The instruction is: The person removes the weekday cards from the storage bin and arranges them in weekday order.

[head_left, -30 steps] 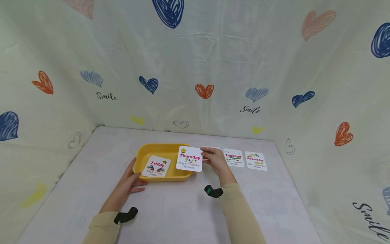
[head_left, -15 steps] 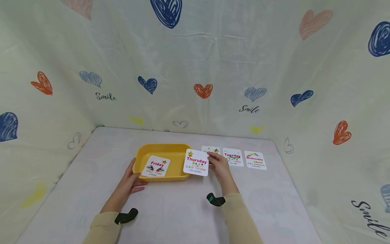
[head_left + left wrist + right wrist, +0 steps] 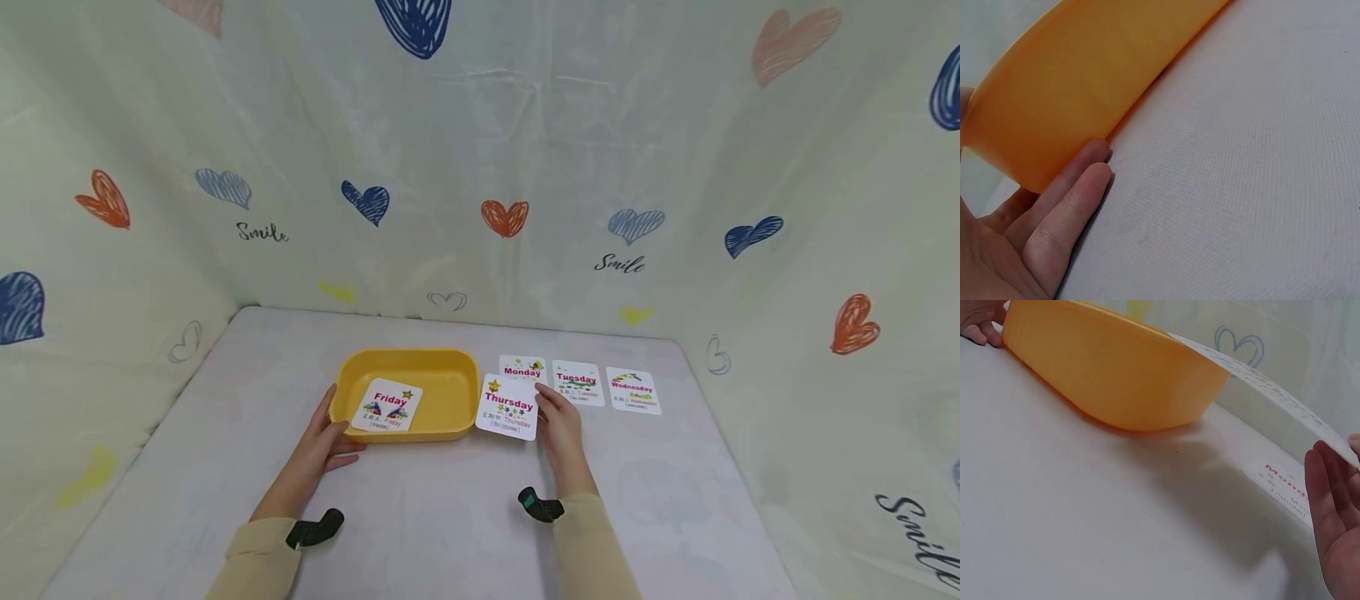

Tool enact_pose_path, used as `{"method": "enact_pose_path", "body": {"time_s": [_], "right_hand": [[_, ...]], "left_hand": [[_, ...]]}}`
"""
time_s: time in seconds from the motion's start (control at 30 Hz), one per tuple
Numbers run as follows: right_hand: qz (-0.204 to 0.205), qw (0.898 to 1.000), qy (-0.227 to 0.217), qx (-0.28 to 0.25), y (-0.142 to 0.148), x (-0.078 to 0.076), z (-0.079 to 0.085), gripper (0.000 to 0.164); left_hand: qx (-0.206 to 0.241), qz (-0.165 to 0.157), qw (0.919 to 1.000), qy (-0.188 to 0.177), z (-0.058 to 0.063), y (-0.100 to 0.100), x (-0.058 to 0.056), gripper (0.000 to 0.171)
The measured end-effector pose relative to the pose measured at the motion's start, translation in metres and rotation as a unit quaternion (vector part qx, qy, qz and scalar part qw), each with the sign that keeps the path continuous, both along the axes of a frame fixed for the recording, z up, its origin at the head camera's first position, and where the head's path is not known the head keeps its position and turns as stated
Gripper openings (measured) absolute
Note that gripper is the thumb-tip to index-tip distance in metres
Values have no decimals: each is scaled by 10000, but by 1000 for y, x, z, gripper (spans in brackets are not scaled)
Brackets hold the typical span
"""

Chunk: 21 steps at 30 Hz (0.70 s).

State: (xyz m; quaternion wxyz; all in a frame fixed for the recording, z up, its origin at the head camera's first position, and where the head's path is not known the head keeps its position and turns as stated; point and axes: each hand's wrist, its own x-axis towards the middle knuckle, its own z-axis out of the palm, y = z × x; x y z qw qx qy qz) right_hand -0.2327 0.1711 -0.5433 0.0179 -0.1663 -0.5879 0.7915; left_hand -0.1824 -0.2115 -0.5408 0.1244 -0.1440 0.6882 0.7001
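In the head view my right hand (image 3: 562, 433) pinches the right edge of a white Thursday card (image 3: 508, 407), held above the table just right of the yellow tray (image 3: 442, 437). The right wrist view has this card (image 3: 1272, 394) edge-on, with fingers (image 3: 1329, 494) beneath it. My left hand (image 3: 313, 454) grips the tray's near left corner. Its thumb is at the rim, and other fingers (image 3: 1066, 212) lie low against the wall in the left wrist view. A Friday card (image 3: 387, 405) lies inside the tray.
Monday (image 3: 522, 367), Tuesday (image 3: 578, 383) and Wednesday (image 3: 633, 392) cards lie in a row at the table's back right. The Thursday card overlaps Monday's lower part in the head view. A heart-printed curtain (image 3: 450, 125) borders the white table (image 3: 450, 533).
My right hand has carried the Thursday card rightward, from over the tray's right end to beside it. The Monday card has come into view. My left hand keeps its place on the tray.
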Motion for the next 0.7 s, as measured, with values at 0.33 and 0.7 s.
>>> {"method": "enact_pose_path", "body": {"time_s": [0.33, 0.7], "right_hand": [[-47, 9992, -142, 378, 15, 4, -16, 51], [77, 9892, -476, 1384, 23, 0, -21, 49]], "left_hand": [[-56, 38, 10000, -62, -2, -1, -2, 69], [28, 88, 9999, -72, -2, 0, -3, 71]]}}
